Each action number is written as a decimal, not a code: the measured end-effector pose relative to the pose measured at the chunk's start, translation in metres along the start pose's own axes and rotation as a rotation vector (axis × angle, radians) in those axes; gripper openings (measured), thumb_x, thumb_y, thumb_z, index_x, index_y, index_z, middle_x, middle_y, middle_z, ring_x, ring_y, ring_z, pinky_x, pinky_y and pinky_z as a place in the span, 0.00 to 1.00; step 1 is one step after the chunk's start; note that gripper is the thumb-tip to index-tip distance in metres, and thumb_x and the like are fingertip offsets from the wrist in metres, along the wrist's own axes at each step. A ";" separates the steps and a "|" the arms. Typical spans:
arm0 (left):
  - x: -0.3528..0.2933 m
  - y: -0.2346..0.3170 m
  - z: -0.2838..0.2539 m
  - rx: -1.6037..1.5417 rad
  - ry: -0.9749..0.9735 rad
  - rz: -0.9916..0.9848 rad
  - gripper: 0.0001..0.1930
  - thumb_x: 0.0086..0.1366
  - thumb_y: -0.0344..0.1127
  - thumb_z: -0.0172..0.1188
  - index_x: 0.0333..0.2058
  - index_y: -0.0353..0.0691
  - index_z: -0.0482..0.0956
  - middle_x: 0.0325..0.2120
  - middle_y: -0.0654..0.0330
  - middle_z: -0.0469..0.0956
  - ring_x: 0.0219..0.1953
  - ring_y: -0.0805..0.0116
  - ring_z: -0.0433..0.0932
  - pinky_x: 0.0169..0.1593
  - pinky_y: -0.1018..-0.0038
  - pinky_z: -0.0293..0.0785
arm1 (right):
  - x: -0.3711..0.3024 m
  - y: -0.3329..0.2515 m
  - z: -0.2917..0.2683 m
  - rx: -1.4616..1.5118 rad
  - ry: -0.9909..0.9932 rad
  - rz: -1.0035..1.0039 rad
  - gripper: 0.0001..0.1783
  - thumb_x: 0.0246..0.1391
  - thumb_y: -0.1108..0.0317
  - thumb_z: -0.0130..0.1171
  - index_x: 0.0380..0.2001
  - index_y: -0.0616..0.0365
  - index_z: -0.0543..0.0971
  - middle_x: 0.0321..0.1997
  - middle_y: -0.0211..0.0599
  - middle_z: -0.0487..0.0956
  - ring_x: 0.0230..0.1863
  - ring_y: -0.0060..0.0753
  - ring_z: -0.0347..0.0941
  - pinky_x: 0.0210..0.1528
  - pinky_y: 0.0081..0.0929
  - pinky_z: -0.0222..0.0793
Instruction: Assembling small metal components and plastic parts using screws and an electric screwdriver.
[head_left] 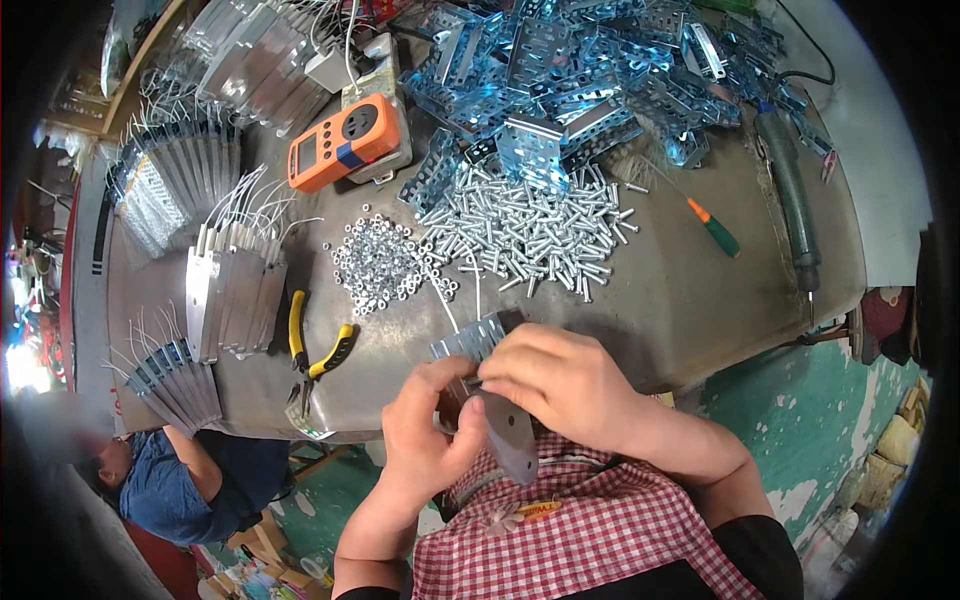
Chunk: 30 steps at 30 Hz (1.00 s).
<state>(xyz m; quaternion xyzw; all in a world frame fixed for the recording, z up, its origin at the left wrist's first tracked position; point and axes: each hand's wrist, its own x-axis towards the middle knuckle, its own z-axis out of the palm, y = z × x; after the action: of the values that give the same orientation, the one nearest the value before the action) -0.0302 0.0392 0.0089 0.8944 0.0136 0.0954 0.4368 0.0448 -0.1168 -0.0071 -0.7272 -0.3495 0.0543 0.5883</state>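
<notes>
My left hand (425,430) grips a flat grey metal plate (508,432) from its left side, just above my lap. A perforated bluish bracket (470,340) sits against the plate's top, with a thin white wire running up from it. My right hand (560,380) lies over the plate and bracket, fingertips pinched at the joint between them; what it pinches is hidden. Both hands hover at the near edge of the metal table (680,290).
On the table lie a heap of silver bolts (530,230), a pile of nuts (378,265), stacked bluish brackets (590,70), yellow-handled pliers (318,350), an orange meter (345,142), a screwdriver (714,228), an electric driver (790,190), and wired plates (235,290). A person in blue (170,480) crouches lower left.
</notes>
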 end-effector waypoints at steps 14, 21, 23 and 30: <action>0.008 0.023 0.011 0.322 -0.023 0.081 0.13 0.46 0.23 0.58 0.34 0.38 0.73 0.21 0.58 0.70 0.17 0.65 0.71 0.20 0.73 0.67 | 0.004 0.014 -0.019 0.865 -0.264 0.616 0.07 0.47 0.78 0.59 0.29 0.60 0.71 0.25 0.29 0.74 0.24 0.17 0.70 0.25 0.14 0.64; 0.009 0.027 0.015 0.346 0.036 0.048 0.09 0.51 0.22 0.57 0.32 0.38 0.75 0.21 0.57 0.71 0.16 0.66 0.69 0.20 0.74 0.64 | -0.003 0.016 -0.035 0.679 -0.078 0.525 0.09 0.49 0.69 0.60 0.29 0.59 0.71 0.24 0.28 0.75 0.22 0.16 0.70 0.25 0.16 0.65; 0.004 0.028 0.011 0.335 0.049 -0.003 0.08 0.51 0.22 0.57 0.32 0.37 0.75 0.21 0.58 0.70 0.16 0.66 0.69 0.20 0.74 0.64 | -0.007 0.019 -0.078 -0.025 0.405 0.298 0.09 0.49 0.67 0.61 0.30 0.59 0.73 0.24 0.30 0.76 0.26 0.22 0.72 0.30 0.20 0.67; 0.008 0.030 0.016 0.389 0.034 0.107 0.09 0.50 0.24 0.59 0.32 0.40 0.75 0.20 0.59 0.69 0.16 0.65 0.71 0.20 0.72 0.66 | -0.070 0.065 -0.240 -1.184 0.508 0.537 0.32 0.40 0.69 0.63 0.52 0.57 0.66 0.42 0.44 0.71 0.44 0.47 0.66 0.49 0.36 0.62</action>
<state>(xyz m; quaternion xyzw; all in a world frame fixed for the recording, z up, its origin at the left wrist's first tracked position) -0.0212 0.0089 0.0237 0.9597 -0.0082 0.1293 0.2495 0.1384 -0.3572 -0.0165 -0.9769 0.0201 -0.1737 0.1225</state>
